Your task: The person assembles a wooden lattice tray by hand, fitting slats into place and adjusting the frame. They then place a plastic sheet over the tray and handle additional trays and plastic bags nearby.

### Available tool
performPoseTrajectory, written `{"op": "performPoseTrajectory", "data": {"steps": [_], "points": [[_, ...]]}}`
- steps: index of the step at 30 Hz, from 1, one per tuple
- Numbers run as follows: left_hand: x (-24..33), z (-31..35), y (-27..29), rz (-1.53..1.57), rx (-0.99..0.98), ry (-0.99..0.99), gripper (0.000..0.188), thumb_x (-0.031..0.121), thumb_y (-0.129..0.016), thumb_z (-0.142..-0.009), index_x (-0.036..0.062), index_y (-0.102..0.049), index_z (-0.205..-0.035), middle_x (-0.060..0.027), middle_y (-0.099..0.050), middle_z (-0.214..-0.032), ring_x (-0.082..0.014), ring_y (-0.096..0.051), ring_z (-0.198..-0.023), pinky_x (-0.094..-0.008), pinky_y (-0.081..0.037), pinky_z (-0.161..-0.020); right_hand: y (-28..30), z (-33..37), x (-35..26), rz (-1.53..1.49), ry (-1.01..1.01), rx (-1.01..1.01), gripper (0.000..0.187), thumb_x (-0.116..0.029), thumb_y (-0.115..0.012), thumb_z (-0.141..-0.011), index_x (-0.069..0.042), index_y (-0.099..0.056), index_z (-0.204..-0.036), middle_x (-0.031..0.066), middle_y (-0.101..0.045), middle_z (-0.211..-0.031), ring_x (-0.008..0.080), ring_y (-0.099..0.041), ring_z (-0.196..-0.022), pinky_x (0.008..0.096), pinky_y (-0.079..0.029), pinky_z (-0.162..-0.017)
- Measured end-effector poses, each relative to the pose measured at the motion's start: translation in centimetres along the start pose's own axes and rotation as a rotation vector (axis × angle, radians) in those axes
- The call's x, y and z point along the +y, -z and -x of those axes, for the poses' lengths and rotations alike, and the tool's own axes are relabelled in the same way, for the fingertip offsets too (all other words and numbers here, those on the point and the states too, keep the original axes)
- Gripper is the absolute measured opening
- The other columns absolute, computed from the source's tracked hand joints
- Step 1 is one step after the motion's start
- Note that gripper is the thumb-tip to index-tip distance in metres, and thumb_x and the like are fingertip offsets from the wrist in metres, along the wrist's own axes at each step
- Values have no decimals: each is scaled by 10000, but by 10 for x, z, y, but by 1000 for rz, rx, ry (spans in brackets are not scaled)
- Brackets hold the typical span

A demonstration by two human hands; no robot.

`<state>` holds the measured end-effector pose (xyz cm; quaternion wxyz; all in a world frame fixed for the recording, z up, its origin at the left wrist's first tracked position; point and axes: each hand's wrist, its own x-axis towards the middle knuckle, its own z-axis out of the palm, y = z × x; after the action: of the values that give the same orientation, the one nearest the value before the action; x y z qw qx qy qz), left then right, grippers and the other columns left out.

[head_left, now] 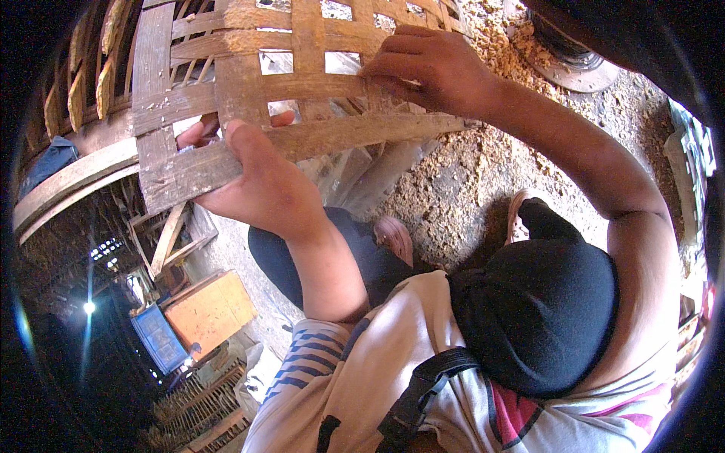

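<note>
— Underfoot you have packed earth (453, 189) strewn with pale wood shavings (498, 45), coarse and crumbly, thickest near the upper right by a round metal disc (578, 72). Off to your lower left stand an orange wooden box (211, 309) and a blue crate (158, 338), with slatted frames (200, 411) below them.

— And what are you working on?

— You have a woven bamboo basket (249, 83) raised in front of you at the upper left. Its strips are wide, flat and dry, brown-grey with a rough, fibrous face, crossed over and under so that square gaps show light between them. A thicker curved rim band (72, 177) runs along its left edge.

— How is your left hand set?

— Your left hand (257, 181) comes up from below, wrist bent, thumb pressed flat against the face of a horizontal strip (362, 132), while the fingertips (198, 134) curl through a gap from behind, so you are clamping that strip.

— And the right?

— Your right hand (430, 68) reaches across from the right with the arm stretched long, knuckles up, fingers bunched narrow and pinching at the weave where the strips cross, just above the strip your left hand holds.
</note>
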<state>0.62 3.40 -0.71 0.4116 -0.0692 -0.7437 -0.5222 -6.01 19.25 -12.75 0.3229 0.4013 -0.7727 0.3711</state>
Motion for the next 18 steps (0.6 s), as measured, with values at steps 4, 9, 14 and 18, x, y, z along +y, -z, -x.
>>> {"op": "performPoseTrajectory", "data": {"steps": [4, 9, 14, 18], "points": [[2, 1, 0, -17, -28, -8, 280, -46, -484, -841, -3, -406, -1106, -155, -511, -1031, -196, -587, -758, -279, -567, -537, 0, 4, 6, -94, -33, -38, 229, -122, -690, -789, -114, -634, -1011, 58, -601, -890, 278, -615, -834, 405, -519, -699], [6, 3, -5, -26, -5, -10, 286, -32, -488, -841, -5, -401, -1112, -163, -515, -1034, -204, -596, -737, -274, -564, -526, 11, -8, 14, -331, -67, -173, 177, -79, -665, -804, -74, -614, -974, 96, -607, -884, 313, -624, -848, 410, -502, -722], [6, 2, -4, -33, -38, -7, 331, 51, -552, -847, 0, -401, -1137, -169, -544, -1029, -214, -619, -696, -283, -566, -543, 4, -6, 16, -534, -76, -294, 191, -42, -623, -818, -71, -662, -1003, 105, -662, -930, 298, -648, -845, 380, -501, -731], [3, 3, -2, -36, -18, -19, 431, 205, -679, -854, 6, -434, -1148, -158, -594, -1002, -218, -645, -687, -304, -574, -563, 8, -8, -5, -544, -119, -422, 225, -17, -600, -821, -52, -679, -1028, 109, -690, -890, 303, -653, -788, 375, -511, -726]]}}
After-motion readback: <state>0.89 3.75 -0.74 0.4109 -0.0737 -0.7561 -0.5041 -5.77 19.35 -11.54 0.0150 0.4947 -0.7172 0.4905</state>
